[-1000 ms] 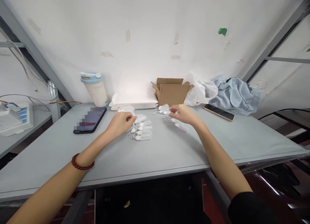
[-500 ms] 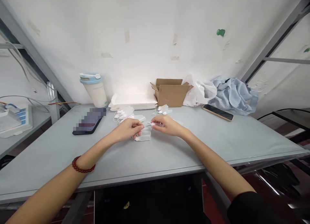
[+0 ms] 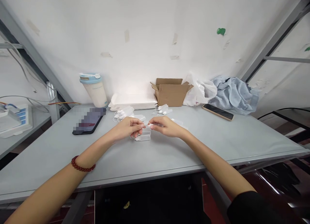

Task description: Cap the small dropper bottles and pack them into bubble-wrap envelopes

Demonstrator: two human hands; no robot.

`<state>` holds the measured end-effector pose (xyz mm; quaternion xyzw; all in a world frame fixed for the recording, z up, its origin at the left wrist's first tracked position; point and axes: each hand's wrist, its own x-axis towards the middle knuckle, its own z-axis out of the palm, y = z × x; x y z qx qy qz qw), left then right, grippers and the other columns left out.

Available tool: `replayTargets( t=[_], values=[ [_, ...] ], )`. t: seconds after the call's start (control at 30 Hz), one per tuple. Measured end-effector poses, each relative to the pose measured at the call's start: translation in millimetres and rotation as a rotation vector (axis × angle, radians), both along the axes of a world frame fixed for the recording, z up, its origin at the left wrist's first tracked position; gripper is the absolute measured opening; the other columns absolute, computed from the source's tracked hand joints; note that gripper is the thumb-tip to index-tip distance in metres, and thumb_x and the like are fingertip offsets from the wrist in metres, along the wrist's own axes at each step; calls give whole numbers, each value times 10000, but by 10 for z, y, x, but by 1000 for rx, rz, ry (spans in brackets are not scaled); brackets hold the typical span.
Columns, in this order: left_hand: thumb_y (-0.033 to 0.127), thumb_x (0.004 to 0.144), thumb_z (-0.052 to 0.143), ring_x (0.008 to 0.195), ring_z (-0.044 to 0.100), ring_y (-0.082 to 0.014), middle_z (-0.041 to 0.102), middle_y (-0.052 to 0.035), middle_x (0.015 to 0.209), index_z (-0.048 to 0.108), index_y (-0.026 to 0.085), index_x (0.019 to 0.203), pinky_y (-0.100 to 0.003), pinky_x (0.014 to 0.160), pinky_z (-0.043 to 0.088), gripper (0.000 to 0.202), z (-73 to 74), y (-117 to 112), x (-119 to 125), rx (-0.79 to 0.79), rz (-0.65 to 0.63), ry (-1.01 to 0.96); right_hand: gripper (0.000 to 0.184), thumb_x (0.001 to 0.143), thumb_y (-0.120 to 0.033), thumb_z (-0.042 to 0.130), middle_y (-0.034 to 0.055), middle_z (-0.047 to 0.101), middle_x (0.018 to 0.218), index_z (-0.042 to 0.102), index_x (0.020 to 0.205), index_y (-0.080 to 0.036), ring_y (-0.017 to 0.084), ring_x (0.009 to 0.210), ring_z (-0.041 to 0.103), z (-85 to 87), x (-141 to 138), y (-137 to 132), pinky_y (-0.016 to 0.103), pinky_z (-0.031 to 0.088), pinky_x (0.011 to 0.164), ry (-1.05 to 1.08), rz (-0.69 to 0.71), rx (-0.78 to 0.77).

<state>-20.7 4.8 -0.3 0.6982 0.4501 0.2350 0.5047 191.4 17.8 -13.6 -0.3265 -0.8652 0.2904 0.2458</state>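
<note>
My right hand (image 3: 167, 126) pinches a small plastic dropper bottle, whose white tip (image 3: 149, 125) points left; the fingers cover most of its body. Facing it, my left hand (image 3: 129, 128) is closed, thumb and fingertips pressed together close to that tip. Something thin shows between the two hands, too small to name. Below my left fingers lie clear squeeze bottles (image 3: 143, 137), partly hidden. Behind that hand is a pile of similar bottles (image 3: 126, 112) with white tips and small loops. Another small group of bottles (image 3: 164, 110) lies farther back, and clear plastic (image 3: 178, 122) shows behind my right hand.
Along the wall stand a tumbler (image 3: 95, 91), a stack of white sheets or envelopes (image 3: 133, 103), an open cardboard box (image 3: 171, 95), a white plastic bag (image 3: 200, 91) and a light blue cloth (image 3: 236, 95). Phones lie left (image 3: 90, 122) and right (image 3: 218, 112) on the grey table (image 3: 169, 156).
My hands have come closer together. The left fingertips now meet the tip of the bottle in my right hand, where a gap showed before.
</note>
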Motion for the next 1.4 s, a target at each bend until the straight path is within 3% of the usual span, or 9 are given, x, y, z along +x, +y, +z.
replayTargets(
  t=[0.63, 0.83, 1.1, 1.4],
  values=[
    [382, 764, 613, 512, 466, -83, 574, 0, 633, 596, 145, 683, -227, 486, 349, 252, -19, 0, 5, -96, 11, -92, 195, 879, -278, 483, 33, 639, 830, 620, 923, -146, 135, 718, 534, -6, -1, 0, 259, 405, 685, 3, 5, -28],
    [368, 764, 608, 500, 489, -91, 584, 1, 620, 602, 145, 698, -232, 485, 355, 233, -76, 1, 24, -56, 34, -60, 190, 873, -259, 484, 35, 639, 811, 627, 934, -149, 131, 697, 524, -36, -22, -7, 250, 387, 655, -39, -28, -6],
    [390, 743, 586, 475, 483, -101, 572, 8, 563, 581, 159, 633, -241, 493, 374, 256, -88, -51, 87, 1, 14, 50, 151, 848, -201, 516, -14, 545, 642, 641, 893, -130, 92, 573, 439, -10, -54, -83, 220, 339, 586, -130, -37, -8],
    [394, 764, 561, 469, 482, -106, 572, 8, 547, 583, 163, 648, -243, 500, 382, 260, -119, -70, 93, 28, -12, 109, 128, 836, -189, 519, -8, 558, 653, 636, 846, -137, 94, 579, 447, -37, -70, -95, 213, 327, 570, -139, -12, -2]
  ],
)
